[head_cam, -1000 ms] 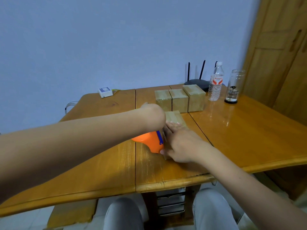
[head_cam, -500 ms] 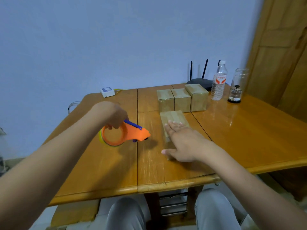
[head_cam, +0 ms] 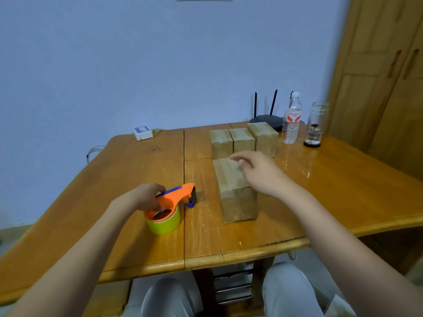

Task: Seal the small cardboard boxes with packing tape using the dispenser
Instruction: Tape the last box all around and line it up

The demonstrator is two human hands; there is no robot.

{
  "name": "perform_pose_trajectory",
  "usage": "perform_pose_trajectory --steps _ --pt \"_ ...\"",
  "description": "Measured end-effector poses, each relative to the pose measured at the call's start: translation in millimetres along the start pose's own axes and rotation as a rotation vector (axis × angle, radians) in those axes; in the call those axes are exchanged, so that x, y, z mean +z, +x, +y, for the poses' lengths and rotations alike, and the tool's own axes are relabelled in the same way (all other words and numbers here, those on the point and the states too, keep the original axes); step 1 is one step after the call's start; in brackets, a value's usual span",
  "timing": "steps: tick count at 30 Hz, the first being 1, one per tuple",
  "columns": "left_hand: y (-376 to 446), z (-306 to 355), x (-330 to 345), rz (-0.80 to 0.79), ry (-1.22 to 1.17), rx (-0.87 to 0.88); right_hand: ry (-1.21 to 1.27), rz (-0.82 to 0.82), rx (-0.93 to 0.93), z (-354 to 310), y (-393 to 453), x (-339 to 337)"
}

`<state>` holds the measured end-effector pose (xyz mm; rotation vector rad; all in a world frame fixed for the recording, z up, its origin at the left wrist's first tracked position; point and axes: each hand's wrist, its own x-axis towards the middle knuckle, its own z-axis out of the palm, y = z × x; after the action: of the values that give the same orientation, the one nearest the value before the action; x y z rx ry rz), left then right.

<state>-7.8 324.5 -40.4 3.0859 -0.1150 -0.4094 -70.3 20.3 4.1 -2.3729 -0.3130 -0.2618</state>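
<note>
Now that your left hand (head_cam: 146,197) has carried the dispenser (head_cam: 170,208) away from the near box (head_cam: 233,188) and set it on the table (head_cam: 137,170) — fingers still curled round it — your right hand (head_cam: 261,172) has lifted, fingers loose; this box looks taped.

Left hand (head_cam: 146,196): fingers curled round orange dispenser (head_cam: 174,197), yellow-green tape roll (head_cam: 163,221) lying flat on table (head_cam: 128,202) just below them. Right hand (head_cam: 261,173): fingers loosely bent above far end of near box (head_cam: 235,191). Three boxes (head_cam: 243,140) in a row beyond those fingertips; bottle (head_cam: 291,118), jar (head_cam: 315,124) farther right.
</note>
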Motion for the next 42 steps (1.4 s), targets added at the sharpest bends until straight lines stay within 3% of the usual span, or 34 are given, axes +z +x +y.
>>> perform_pose_trajectory --steps 2,4,7,10,15,18,24,32,36,39,42 --pt "-5 6 -5 -0.018 0.022 0.01 0.102 0.139 0.035 16 -1 -8" --pt "-12 18 -12 0.127 -0.012 0.072 0.21 0.175 0.127 36 -1 -13" --pt "-29 56 -9 0.329 -0.483 0.234 0.285 0.064 0.249 57 -7 -14" --pt "-41 94 13 0.202 -1.074 0.311 0.452 -0.074 0.302 67 -16 -5" --pt "-36 112 36 -0.098 -1.39 0.248 0.727 -0.179 0.35 80 -15 3" --pt "-34 113 44 -0.16 -1.578 0.201 0.829 -0.218 0.381 89 -15 6" --pt "-33 115 52 -0.035 -1.575 0.217 1.114 -0.264 0.486 99 -14 15" --pt "-31 128 66 -0.095 -1.75 0.18 1.305 -0.3 0.58 115 -26 36" --pt "-32 125 71 0.037 -1.793 0.225 1.027 -0.346 0.486 112 -25 22" --pt "-34 114 63 0.285 -1.618 0.319 0.653 -0.08 0.322 102 -22 10" --pt "-34 106 53 0.364 -1.522 0.406 0.648 0.08 0.094 88 -21 2"
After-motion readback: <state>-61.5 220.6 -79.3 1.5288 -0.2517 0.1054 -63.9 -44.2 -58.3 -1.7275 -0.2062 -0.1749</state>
